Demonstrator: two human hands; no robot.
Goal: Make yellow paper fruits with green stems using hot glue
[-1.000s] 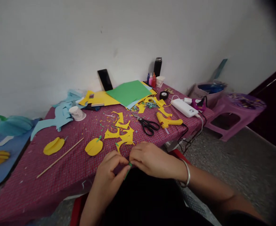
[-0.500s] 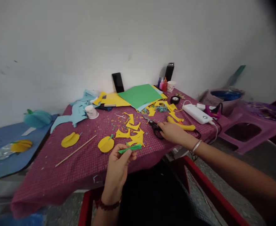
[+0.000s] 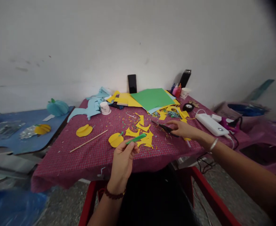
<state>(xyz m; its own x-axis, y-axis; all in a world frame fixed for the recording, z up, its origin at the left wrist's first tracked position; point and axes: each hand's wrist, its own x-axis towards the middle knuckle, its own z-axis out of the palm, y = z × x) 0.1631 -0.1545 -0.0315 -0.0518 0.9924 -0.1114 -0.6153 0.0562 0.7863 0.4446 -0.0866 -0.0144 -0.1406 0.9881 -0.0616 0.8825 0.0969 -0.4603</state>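
My left hand (image 3: 124, 158) pinches a folded strip of green paper (image 3: 138, 138) between thumb and fingers, just over the table's front edge. My right hand (image 3: 185, 129) has its fingers closed on the handles of black scissors (image 3: 164, 126), whose blades point left and away from me. Between the hands lie yellow paper offcuts (image 3: 147, 138). A yellow paper pumpkin shape (image 3: 115, 140) with a green stem sits just beyond my left hand. Farther left is another yellow paper shape (image 3: 84, 131), with a thin wooden stick (image 3: 88, 142) near it.
Green paper sheets (image 3: 152, 99) lie at the back below a phone (image 3: 132, 83) leaning on the wall. A paper cup (image 3: 105, 108) stands by light blue scraps (image 3: 94, 108). At right are black tape (image 3: 188, 107) and a white power bank (image 3: 212, 124). A blue table (image 3: 15, 138) holds paper pumpkins.
My right hand has taken hold of the scissors, which now look tilted up off the cloth. My left hand keeps the green strip. The whole view has shifted.
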